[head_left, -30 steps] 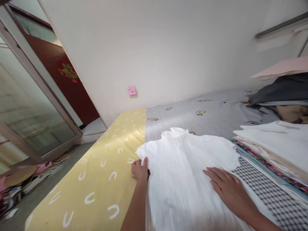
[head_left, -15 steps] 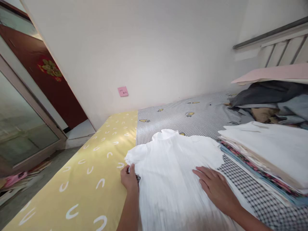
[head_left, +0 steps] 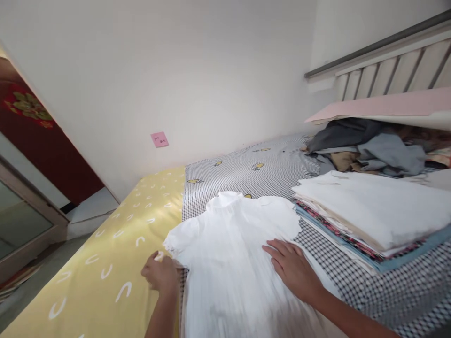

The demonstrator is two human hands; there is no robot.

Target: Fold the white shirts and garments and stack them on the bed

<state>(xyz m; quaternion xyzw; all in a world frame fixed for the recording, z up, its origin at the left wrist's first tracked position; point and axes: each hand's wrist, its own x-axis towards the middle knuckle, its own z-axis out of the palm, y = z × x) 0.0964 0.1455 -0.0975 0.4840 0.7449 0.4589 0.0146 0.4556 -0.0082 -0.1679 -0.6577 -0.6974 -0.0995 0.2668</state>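
Observation:
A white short-sleeved garment (head_left: 232, 253) lies spread on the bed, its ruffled collar toward the wall. My right hand (head_left: 292, 267) rests flat on the right side of its body, fingers spread. Just left of the garment, below its left sleeve, is my left hand (head_left: 161, 272), somewhat blurred, over the yellow cloth. Its fingers are curled, and what they hold, if anything, cannot be made out. Right of the garment sits a stack of folded clothes (head_left: 366, 206) with a white piece on top.
Yellow patterned cloth (head_left: 105, 263) covers the bed's left part, checked cloth (head_left: 225, 173) the rest. Crumpled dark and grey clothes (head_left: 391, 150) lie at the back right beneath a pink sheet (head_left: 387, 105). A pink note (head_left: 159, 139) is on the wall.
The view has turned right. My left hand has moved outward from the sleeve edge, over the yellow cloth, and the left sleeve looks more spread. My right hand stays on the garment.

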